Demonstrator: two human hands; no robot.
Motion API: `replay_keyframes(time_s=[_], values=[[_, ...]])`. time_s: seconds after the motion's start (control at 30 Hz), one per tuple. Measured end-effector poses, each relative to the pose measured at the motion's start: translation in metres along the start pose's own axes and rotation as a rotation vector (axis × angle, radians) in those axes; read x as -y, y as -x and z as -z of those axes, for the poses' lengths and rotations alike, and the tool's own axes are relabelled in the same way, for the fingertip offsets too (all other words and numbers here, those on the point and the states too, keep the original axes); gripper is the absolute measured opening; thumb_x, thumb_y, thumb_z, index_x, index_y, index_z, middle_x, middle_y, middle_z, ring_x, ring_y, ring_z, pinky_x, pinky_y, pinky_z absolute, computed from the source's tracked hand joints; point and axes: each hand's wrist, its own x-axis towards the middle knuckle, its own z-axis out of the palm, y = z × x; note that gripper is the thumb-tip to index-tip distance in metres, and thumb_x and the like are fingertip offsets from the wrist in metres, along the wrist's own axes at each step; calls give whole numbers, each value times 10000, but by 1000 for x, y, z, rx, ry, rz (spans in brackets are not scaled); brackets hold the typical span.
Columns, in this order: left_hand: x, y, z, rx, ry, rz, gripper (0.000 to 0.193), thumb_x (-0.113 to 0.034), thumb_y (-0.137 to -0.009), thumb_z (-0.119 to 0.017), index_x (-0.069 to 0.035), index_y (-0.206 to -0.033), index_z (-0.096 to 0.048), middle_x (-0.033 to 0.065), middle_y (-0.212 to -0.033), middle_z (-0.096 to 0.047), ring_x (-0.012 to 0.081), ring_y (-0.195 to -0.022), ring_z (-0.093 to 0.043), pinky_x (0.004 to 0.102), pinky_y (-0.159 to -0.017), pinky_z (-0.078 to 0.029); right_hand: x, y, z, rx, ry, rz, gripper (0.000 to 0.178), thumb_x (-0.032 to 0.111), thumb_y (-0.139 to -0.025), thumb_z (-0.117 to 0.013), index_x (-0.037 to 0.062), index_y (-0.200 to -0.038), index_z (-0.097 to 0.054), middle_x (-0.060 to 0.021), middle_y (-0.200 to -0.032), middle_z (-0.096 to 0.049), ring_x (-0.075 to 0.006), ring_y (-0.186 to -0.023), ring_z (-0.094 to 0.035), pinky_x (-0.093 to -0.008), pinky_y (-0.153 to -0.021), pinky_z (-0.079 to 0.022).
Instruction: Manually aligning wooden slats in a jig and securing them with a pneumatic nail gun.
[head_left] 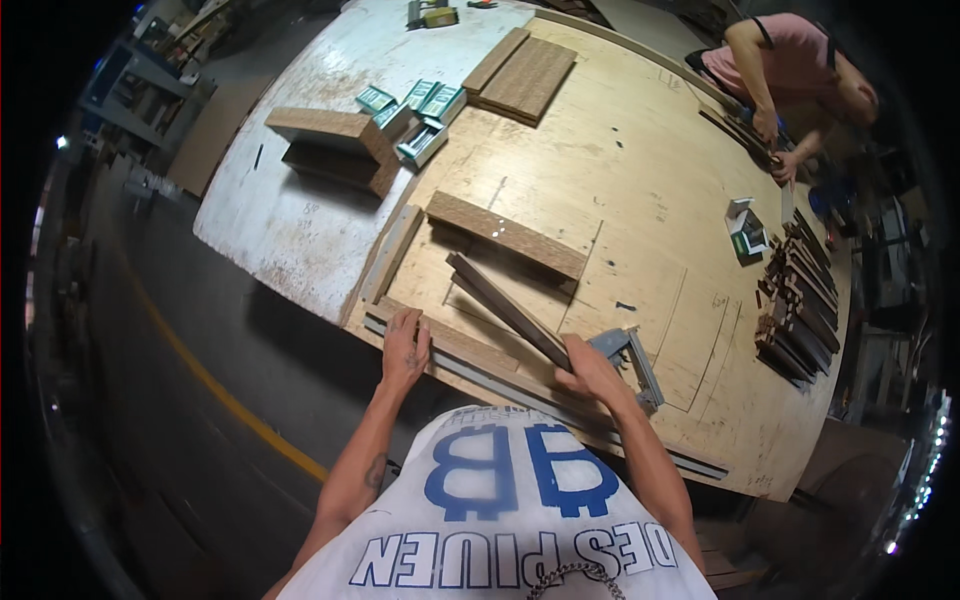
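My right hand (pixel 592 374) is closed round the near end of dark wood strips (pixel 508 312), which slant away to the far left above the plywood tabletop (pixel 640 190). Just right of that hand, a grey nail gun (pixel 632 362) lies on the table. My left hand (pixel 405 348) rests with fingers stretched over a brown wood piece (pixel 460 338) along the near edge, beside a grey metal rail (pixel 540 402). Beyond the strips a brown wooden board (pixel 505 234) stands on the plywood.
A wooden guide (pixel 392 255) borders the left. Beyond it are a box-shaped wood piece (pixel 335 140), green-and-white boxes (pixel 430 105) and stacked boards (pixel 522 75). At right lie many dark strips (pixel 800 310) and a small open box (pixel 746 232). A co-worker (pixel 780 60) handles strips at the far right.
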Motion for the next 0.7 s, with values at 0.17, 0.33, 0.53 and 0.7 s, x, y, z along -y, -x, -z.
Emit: replay_keyframes(time_s=[0.17, 0.33, 0.53, 0.7], values=[[16, -2, 14, 39, 21, -58, 312, -153, -981, -595, 41, -1222, -633, 247, -1223, -624, 434, -1145, -574, 484, -1010, -457, 15, -82, -31, -316, 287, 228, 446, 160, -816, -760, 19, -1187, -557, -218, -1198, -589, -401, -1107, -578, -472, -906, -456], [29, 1, 17, 98, 33, -142, 291, -128, -940, -622, 22, -1189, -633, 215, -1188, -629, 412, -1136, -572, 481, -1010, -449, 40, -89, -39, -565, 400, 236, 511, 153, -784, -787, 68, -1249, -595, -148, -1125, -595, -333, -1077, -588, -439, -899, -474], [48, -26, 33, 45, 59, -225, 92, -89, -904, -642, -1, -900, -667, 165, -938, -643, 381, -943, -585, 483, -876, -453, 49, -68, -61, -311, 202, 257, 402, 237, -856, -747, 89, -1203, -612, -133, -907, -610, -340, -832, -640, -445, -707, -531], [49, -53, 36, 53, -19, -283, 136, -84, -884, -674, -32, -794, -586, 148, -834, -585, 365, -839, -554, 485, -769, -423, 58, -81, -75, -295, 296, 94, 369, 361, -886, -735, 94, -1125, -649, -125, -922, -611, -328, -835, -615, -434, -722, -496]])
